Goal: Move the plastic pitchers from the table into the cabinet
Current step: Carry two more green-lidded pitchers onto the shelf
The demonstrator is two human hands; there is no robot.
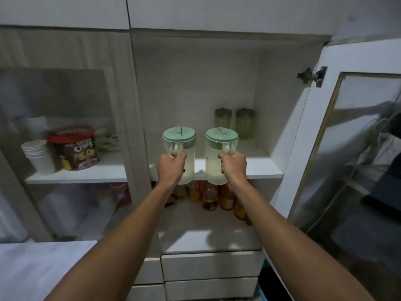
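Two pitchers in the air at once, one per hand, both held up in front of the open cabinet [282,118], door [338,148] swung wide to the right. Delivery step, by the look of it: carried across and now level with the middle shelf [262,170], not yet set down. Bases hanging just below and in front of the shelf's front edge, so a small lift first, then a push inward, then release.

Room enough inside. Only two green tumblers [234,121] at the back right of that shelf, well apart from the front edge; plenty of bare board on the left and in the middle. Bottles [210,197] crowded on the level beneath (irrelevant unless a pitcher drops short). Closed glass-fronted bay to the left with a cereal tub [73,147] and stacked paper cups [39,155], not part of the job.

Left pitcher [181,146]: upright, mint lid on, pale translucent body, handle turned toward the camera. Left hand [171,165] wrapped tight round that handle, fingers fully curled, knuckles against the pitcher wall. Right pitcher [220,146]: same make, tipped very slightly, close beside the first without touching. Right hand [234,166] clenched likewise round its handle.

Contents hard to judge; possibly empty, possibly some pale liquid. Level carriage advisable either way, and enough clearance at the lip to avoid catching a base on the shelf edge.
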